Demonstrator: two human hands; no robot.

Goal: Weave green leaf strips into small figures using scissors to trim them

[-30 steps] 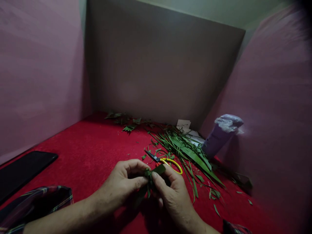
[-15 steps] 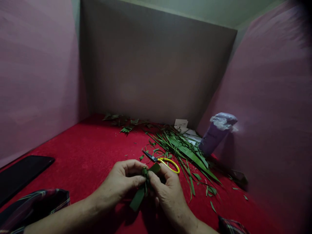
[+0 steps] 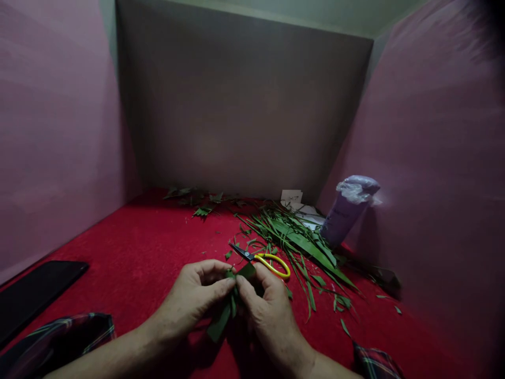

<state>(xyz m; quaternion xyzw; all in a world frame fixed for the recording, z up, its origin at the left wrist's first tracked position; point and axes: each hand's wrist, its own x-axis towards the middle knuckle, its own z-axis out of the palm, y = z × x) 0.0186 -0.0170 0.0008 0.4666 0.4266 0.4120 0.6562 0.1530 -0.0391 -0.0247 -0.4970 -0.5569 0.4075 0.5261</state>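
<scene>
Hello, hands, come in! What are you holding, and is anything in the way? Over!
Left hand and right hand pinching green leaf strips. Yellow-handled scissors close beyond right hand. Leaf pile farther right.

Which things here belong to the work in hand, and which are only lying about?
Probably part of the work:
- leaf strips, in left hand and right hand
- scissors
- leaf pile

Apparently lying about:
- dark flat object
- purple container
- white card

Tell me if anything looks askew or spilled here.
The purple container appears to lean right, though lens distortion may cause that. Loose leaf scraps lie scattered around the yellow-handled scissors, looking untidy.
</scene>
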